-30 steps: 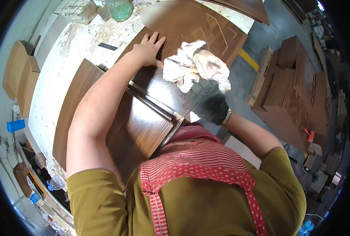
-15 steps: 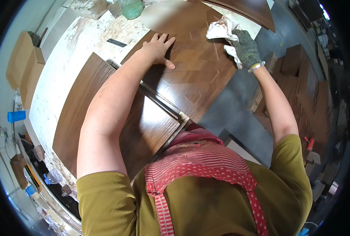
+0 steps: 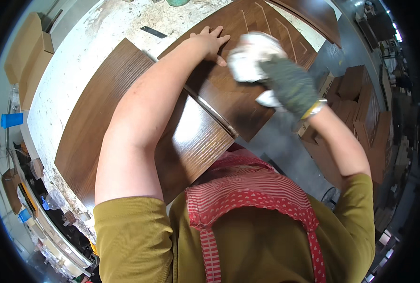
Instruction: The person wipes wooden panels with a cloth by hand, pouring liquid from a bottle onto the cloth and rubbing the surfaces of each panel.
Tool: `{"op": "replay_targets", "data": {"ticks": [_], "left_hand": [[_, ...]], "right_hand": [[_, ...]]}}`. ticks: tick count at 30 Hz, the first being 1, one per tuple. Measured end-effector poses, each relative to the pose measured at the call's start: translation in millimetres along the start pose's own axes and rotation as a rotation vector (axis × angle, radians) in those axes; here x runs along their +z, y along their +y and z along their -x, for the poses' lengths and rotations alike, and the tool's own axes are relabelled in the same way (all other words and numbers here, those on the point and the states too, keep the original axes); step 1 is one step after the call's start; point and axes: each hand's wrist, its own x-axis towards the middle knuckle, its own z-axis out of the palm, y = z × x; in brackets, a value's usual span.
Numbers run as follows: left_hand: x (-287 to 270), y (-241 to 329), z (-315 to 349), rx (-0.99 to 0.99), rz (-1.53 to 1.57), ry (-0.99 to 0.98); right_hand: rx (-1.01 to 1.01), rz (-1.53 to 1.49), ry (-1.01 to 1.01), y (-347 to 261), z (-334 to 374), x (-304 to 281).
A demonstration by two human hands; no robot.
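Note:
A dark brown wood-grain panel (image 3: 238, 106) lies on the white, stained worktable. My bare left hand (image 3: 210, 45) rests on its left part with the fingers spread. On the same panel, my right hand (image 3: 290, 85), in a dark grey-green knit glove, holds a crumpled white cloth (image 3: 247, 61) against the surface. The cloth and glove are slightly blurred by motion, and the cloth hides the fingertips. Beneath my left forearm lies a second brown panel (image 3: 101, 96), beside the first, with a narrow dark gap between them.
Farther back on the table (image 3: 92, 45) lies a small black strip (image 3: 153, 31). Another brown board (image 3: 309, 18) is at the far right. Brown stacked pieces (image 3: 356, 118) stand beyond the right edge. An open cardboard box (image 3: 28, 59) and a blue cup (image 3: 12, 120) are at the left.
My right hand has swept the cloth leftward and nearer, from the panel's right edge toward its middle. My left hand stays spread on the panel. The whole view has shifted slightly.

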Motion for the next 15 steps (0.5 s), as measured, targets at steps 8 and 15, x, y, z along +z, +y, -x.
{"op": "replay_targets", "data": {"ticks": [8,15], "left_hand": [[-18,0,19,0.093,-0.104,0.032],[-21,5,19,0.07,-0.075,-0.002]], "right_hand": [[0.08,0.082,-0.595,-34,-26,-1],[-0.036,-0.079,-0.38,-27,-36,-52]]}}
